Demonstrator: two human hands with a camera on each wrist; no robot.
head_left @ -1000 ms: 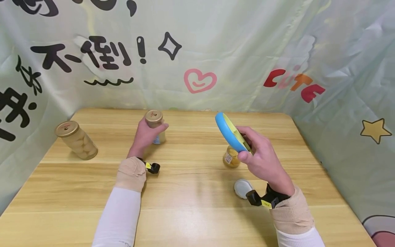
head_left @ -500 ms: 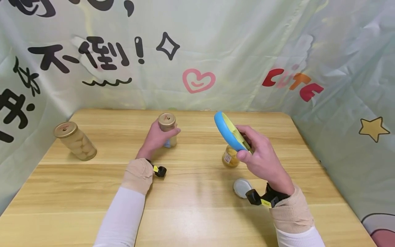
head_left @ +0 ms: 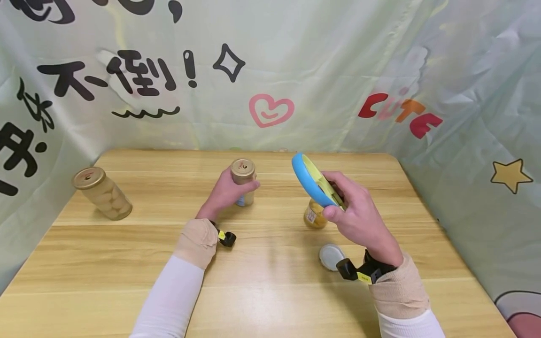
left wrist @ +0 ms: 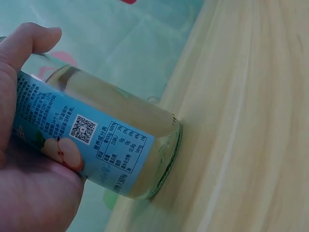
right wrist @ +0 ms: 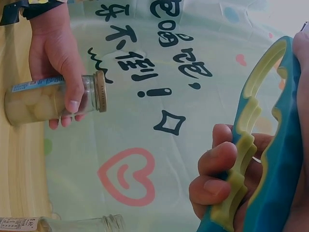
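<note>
My left hand (head_left: pixel 225 193) grips a glass jar (left wrist: pixel 96 135) with a gold lid (head_left: pixel 243 167) and a blue label picturing an apple. Pale chunks show inside it in the right wrist view. The jar is upright, its base right at the tabletop. Raised over the table, my right hand (head_left: pixel 359 213) holds a blue and yellow jar opener (right wrist: pixel 285 145), fingers wrapped round one toothed arm. Below and behind the opener stands a smaller jar (head_left: pixel 313 217) with yellow contents; its bare threaded neck (right wrist: pixel 113 223) shows in the right wrist view.
A silvery round lid (head_left: pixel 331 257) lies on the wooden table (head_left: pixel 253 291) near my right wrist. Another gold-lidded jar (head_left: pixel 107 199) of pale chunks stands at the far left. A printed cloth (head_left: pixel 321 94) hangs behind and beside the table.
My left hand has moved the gold-lidded jar right and slightly nearer, toward the middle of the table. The right hand and the jar opener have stayed nearly still.
</note>
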